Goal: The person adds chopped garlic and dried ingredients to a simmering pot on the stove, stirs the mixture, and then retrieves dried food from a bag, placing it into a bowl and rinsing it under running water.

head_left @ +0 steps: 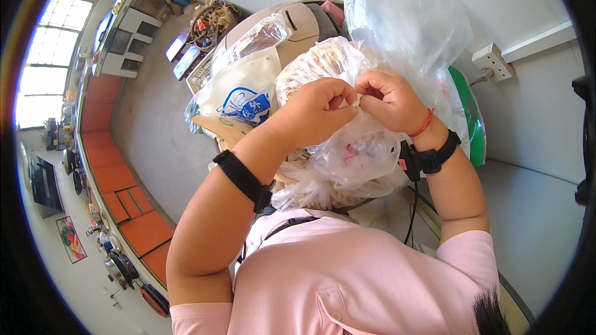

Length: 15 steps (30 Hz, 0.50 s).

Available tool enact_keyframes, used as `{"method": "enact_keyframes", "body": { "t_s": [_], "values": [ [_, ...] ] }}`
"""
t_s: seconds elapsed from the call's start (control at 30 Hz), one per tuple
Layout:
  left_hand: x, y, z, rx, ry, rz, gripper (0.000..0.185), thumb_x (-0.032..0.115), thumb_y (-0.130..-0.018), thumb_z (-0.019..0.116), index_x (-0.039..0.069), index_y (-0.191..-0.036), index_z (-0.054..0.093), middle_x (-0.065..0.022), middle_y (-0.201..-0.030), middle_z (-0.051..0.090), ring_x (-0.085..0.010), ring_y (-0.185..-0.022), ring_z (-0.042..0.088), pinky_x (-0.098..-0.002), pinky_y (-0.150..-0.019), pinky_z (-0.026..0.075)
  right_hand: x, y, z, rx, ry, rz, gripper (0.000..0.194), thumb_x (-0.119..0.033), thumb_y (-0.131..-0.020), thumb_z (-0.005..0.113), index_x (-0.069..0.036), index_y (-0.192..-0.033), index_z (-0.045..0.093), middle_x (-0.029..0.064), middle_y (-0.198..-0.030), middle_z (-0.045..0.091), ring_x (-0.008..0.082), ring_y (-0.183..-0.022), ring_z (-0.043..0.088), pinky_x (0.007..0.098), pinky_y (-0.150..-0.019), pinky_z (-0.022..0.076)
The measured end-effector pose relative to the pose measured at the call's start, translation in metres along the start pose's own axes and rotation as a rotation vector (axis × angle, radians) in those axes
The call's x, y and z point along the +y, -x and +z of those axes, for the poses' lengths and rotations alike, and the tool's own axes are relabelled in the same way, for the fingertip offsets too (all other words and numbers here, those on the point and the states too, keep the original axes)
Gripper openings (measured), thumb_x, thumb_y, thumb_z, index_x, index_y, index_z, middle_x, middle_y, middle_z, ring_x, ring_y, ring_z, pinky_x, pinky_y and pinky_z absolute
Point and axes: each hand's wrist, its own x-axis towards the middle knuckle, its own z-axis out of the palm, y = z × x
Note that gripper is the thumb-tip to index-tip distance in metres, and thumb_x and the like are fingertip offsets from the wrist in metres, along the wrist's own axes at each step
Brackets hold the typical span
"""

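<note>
My left hand (326,104) and my right hand (393,102) meet fingertip to fingertip. Between them they pinch a twisted, knot-like bit of a clear plastic bag (356,101). Just beyond the fingers bulges a clear bag of pale beige pieces (316,63), its contents not plain through the film. Below my hands lies crumpled clear plastic (358,153) with small red marks. Nearer my body, a gathered bag neck (302,193) rests on more beige contents. Each arm wears a black strap, and a red cord circles the right wrist.
A large clear bag (405,14) stands behind my right hand, beside a green-and-white bag (472,116). A white bag with blue print (247,104) and a beige appliance (260,23) are to the left. A power socket (493,63) is right; orange cabinets (100,102) line the far left.
</note>
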Motion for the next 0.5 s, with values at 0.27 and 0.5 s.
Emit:
{"method": "enact_keyframes", "body": {
  "t_s": [0.27, 0.5],
  "values": [
    [0.011, 0.0, -0.01, -0.09, -0.054, -0.186, 0.013, 0.015, -0.085, 0.072, 0.006, -0.086, 0.062, 0.0075, -0.069, 0.046, -0.0021, -0.064, 0.041, -0.0204, -0.054, 0.034, -0.003, 0.007, 0.028, 0.173, 0.035, 0.088, 0.004, -0.005, -0.077, 0.058, -0.002, -0.08, 0.059, 0.0058, -0.068, 0.056, 0.0132, -0.062, 0.051, 0.0279, -0.058, 0.0432],
    [0.008, 0.01, -0.002, 0.057, 0.022, 0.025, 0.014, 0.015, -0.086, 0.072, 0.003, -0.086, 0.064, 0.0064, -0.07, 0.051, -0.0024, -0.063, 0.043, -0.0211, -0.053, 0.035, -0.005, 0.007, 0.023, 0.131, 0.021, -0.038, 0.007, -0.003, -0.08, 0.059, -0.004, -0.087, 0.062, 0.0094, -0.076, 0.059, 0.0165, -0.064, 0.055, 0.0287, -0.059, 0.0448]
  ]
}}
